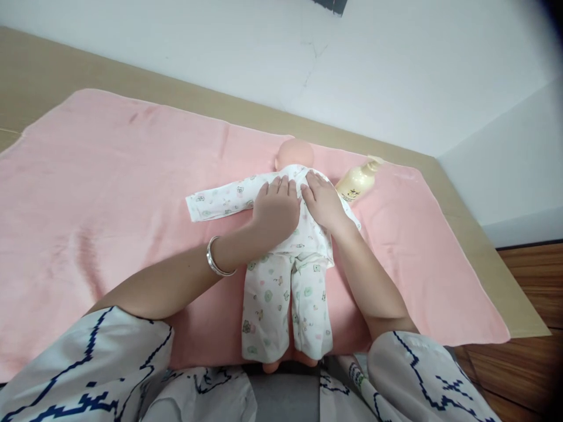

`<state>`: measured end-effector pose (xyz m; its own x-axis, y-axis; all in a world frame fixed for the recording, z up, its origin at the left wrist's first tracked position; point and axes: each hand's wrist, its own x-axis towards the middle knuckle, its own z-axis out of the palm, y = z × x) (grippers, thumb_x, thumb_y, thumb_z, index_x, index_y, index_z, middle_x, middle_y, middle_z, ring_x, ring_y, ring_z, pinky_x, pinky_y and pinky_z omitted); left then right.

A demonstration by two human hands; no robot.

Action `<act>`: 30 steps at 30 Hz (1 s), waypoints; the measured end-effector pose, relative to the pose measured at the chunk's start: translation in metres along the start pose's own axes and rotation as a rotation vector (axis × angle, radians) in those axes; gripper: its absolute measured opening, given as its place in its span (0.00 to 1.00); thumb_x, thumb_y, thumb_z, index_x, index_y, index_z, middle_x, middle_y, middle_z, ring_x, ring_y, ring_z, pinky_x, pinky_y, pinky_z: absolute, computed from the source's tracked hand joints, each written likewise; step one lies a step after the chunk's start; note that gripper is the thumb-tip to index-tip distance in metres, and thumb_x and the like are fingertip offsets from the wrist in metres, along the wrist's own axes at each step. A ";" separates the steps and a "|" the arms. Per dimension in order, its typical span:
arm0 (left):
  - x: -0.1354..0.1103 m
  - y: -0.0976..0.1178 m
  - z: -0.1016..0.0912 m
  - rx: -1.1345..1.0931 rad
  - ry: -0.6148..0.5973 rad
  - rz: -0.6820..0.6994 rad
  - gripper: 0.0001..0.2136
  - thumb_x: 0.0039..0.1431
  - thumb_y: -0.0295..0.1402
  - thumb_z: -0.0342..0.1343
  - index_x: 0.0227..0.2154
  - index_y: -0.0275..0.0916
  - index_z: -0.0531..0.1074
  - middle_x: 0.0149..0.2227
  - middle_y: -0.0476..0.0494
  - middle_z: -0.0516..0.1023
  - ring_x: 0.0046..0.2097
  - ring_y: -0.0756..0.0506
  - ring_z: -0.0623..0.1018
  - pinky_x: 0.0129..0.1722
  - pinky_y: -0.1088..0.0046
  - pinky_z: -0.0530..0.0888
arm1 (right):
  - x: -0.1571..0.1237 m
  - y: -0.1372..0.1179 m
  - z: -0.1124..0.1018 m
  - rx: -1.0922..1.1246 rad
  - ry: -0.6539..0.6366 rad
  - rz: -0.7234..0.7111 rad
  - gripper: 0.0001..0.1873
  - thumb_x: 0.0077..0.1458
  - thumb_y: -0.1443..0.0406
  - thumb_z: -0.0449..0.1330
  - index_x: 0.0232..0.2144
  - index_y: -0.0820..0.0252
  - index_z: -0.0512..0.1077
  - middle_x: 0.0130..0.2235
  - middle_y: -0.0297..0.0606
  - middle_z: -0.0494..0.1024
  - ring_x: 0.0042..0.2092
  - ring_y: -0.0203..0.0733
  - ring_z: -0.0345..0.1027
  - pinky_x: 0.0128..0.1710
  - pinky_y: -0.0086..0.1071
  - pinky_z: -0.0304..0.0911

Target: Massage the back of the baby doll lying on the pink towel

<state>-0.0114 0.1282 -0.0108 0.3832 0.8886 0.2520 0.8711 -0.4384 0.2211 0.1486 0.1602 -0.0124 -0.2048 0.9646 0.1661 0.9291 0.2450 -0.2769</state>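
Observation:
A baby doll (295, 153) lies face down, its bald head away from me and its feet at the near edge. It wears a white printed long-sleeved top (240, 195) and matching trousers (268, 305). My left hand (278, 208) rests on the left side of the doll's back, fingers stretched out flat, with a silver bangle on the wrist. On the right side of the back lies my right hand (323, 201), also flat with fingers extended. Just beyond that hand is a pale yellow pump bottle (358, 180).
A pink blanket (132, 187) covers much of the tan table (211, 105). Behind it stands a white wall (229, 53), with a dark object at the top. Wooden flooring (534, 287) shows at the lower right.

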 end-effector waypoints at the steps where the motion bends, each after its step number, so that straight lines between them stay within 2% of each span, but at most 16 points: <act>1: 0.003 -0.003 0.001 -0.013 -0.001 -0.004 0.26 0.73 0.33 0.38 0.66 0.20 0.61 0.69 0.22 0.63 0.71 0.31 0.64 0.69 0.51 0.61 | -0.004 -0.006 -0.002 -0.019 0.001 0.010 0.29 0.71 0.60 0.42 0.65 0.70 0.63 0.68 0.55 0.66 0.71 0.59 0.56 0.70 0.57 0.53; 4: 0.020 -0.021 0.005 -0.092 0.005 0.008 0.24 0.73 0.34 0.41 0.64 0.24 0.64 0.67 0.27 0.67 0.69 0.34 0.66 0.68 0.52 0.63 | -0.017 -0.027 -0.013 -0.058 -0.021 0.015 0.27 0.70 0.62 0.43 0.63 0.71 0.67 0.64 0.57 0.72 0.69 0.60 0.61 0.67 0.55 0.58; 7: 0.037 -0.039 0.011 -0.167 0.008 0.009 0.21 0.70 0.35 0.43 0.58 0.29 0.71 0.61 0.31 0.75 0.64 0.35 0.72 0.65 0.54 0.67 | -0.025 -0.040 -0.021 -0.065 -0.052 -0.010 0.27 0.70 0.62 0.44 0.63 0.73 0.67 0.65 0.58 0.70 0.70 0.59 0.59 0.70 0.52 0.56; 9: 0.039 -0.041 0.014 -0.168 0.032 -0.005 0.20 0.70 0.34 0.44 0.57 0.29 0.71 0.60 0.30 0.75 0.63 0.35 0.73 0.65 0.53 0.67 | -0.023 -0.037 -0.020 -0.023 -0.068 -0.021 0.29 0.71 0.61 0.43 0.64 0.73 0.67 0.67 0.58 0.68 0.71 0.57 0.57 0.71 0.49 0.53; 12: 0.026 -0.027 0.013 -0.092 0.087 -0.020 0.24 0.71 0.34 0.44 0.62 0.24 0.66 0.64 0.25 0.71 0.67 0.32 0.69 0.67 0.50 0.65 | -0.011 -0.018 -0.012 0.069 -0.074 -0.011 0.31 0.71 0.58 0.42 0.67 0.71 0.63 0.70 0.54 0.62 0.74 0.54 0.51 0.74 0.48 0.49; 15: 0.004 -0.004 0.008 0.013 0.071 -0.011 0.24 0.71 0.31 0.45 0.64 0.20 0.65 0.65 0.20 0.68 0.67 0.29 0.69 0.66 0.50 0.66 | 0.001 0.003 -0.001 0.128 -0.034 0.005 0.33 0.70 0.55 0.43 0.70 0.68 0.59 0.73 0.48 0.56 0.76 0.53 0.45 0.75 0.51 0.44; 17: -0.006 0.006 0.004 0.053 0.046 -0.008 0.24 0.69 0.28 0.46 0.63 0.18 0.65 0.65 0.17 0.67 0.67 0.28 0.69 0.65 0.49 0.67 | 0.005 0.010 0.004 0.146 -0.013 0.019 0.34 0.70 0.54 0.43 0.70 0.66 0.57 0.74 0.46 0.53 0.76 0.53 0.41 0.75 0.53 0.42; 19: -0.009 0.010 0.001 0.052 0.036 -0.010 0.24 0.69 0.27 0.46 0.63 0.17 0.65 0.65 0.17 0.67 0.66 0.27 0.70 0.65 0.48 0.67 | 0.004 0.009 0.005 0.136 -0.015 0.030 0.35 0.70 0.54 0.42 0.71 0.67 0.56 0.74 0.47 0.53 0.76 0.55 0.39 0.75 0.55 0.42; 24: 0.015 -0.013 0.007 -0.035 0.082 -0.027 0.24 0.72 0.31 0.42 0.61 0.19 0.68 0.63 0.21 0.71 0.66 0.31 0.71 0.66 0.53 0.67 | -0.011 -0.020 -0.003 0.055 -0.071 0.074 0.33 0.69 0.60 0.41 0.70 0.71 0.57 0.72 0.54 0.57 0.75 0.60 0.44 0.72 0.63 0.45; 27: 0.031 -0.030 0.018 -0.105 0.119 -0.022 0.22 0.71 0.33 0.42 0.56 0.22 0.72 0.58 0.23 0.77 0.63 0.32 0.73 0.66 0.53 0.67 | -0.025 -0.040 -0.010 0.019 -0.106 0.077 0.33 0.68 0.63 0.42 0.70 0.74 0.56 0.73 0.59 0.55 0.75 0.61 0.43 0.73 0.59 0.46; 30: 0.036 -0.036 0.030 -0.149 0.174 -0.023 0.22 0.69 0.34 0.42 0.55 0.25 0.72 0.57 0.25 0.77 0.64 0.32 0.72 0.67 0.52 0.66 | -0.029 -0.045 -0.012 0.012 -0.111 0.075 0.32 0.68 0.65 0.42 0.70 0.74 0.58 0.73 0.58 0.56 0.75 0.61 0.45 0.74 0.54 0.46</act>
<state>-0.0198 0.1805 -0.0382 0.2941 0.8673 0.4016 0.8190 -0.4453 0.3620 0.1167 0.1205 0.0068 -0.1689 0.9849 0.0386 0.9396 0.1727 -0.2956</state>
